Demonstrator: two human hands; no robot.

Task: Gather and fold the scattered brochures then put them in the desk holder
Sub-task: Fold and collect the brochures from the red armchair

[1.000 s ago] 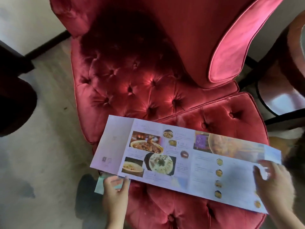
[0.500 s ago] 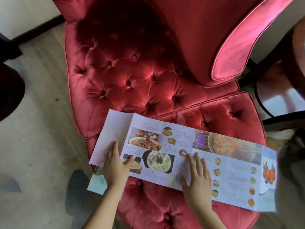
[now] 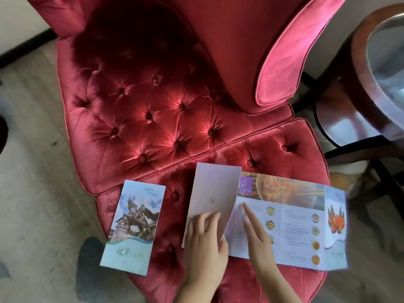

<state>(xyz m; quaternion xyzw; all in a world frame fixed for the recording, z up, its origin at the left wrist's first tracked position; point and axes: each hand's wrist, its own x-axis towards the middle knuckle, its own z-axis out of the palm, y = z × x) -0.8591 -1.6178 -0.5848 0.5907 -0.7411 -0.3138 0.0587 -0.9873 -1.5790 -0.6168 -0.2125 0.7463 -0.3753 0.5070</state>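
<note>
Low centre of frame: left hand (image 3: 204, 237), fingers bent over the lower part of a turned-over panel (image 3: 215, 193), apparently pinching its bottom edge, thumb hidden. Just right of it: right hand (image 3: 256, 234), fingers straight and slightly spread, pressed flat on the open inside of the food brochure (image 3: 293, 226) beside the fold line. Hands near each other, not touching. Panel tilted up off the sheet, not yet flat, blank side up. Rest of the food brochure spread toward lower right, dish photos and a crab picture facing up, far right end blurred and bent upward. Lying on the red tufted footstool (image 3: 284, 149). Left of the hands, apart from them: a second brochure (image 3: 133, 226) with a horse-and-rider statue cover, already folded narrow, half on the footstool, lower corner overhanging the floor (image 3: 32, 182). Above: red armchair (image 3: 142, 110); upper right: dark round table (image 3: 363, 68). Desk holder nowhere in view. Step in hand, judged: folding, first panel of the long sheet. Task early, nothing in the holder. Next move, judged: lay panel down square to the edges, run the crease flat, shift the right hand clear before folding the remaining panels. Risk: soft tufted surface, skewed crease likely.
</note>
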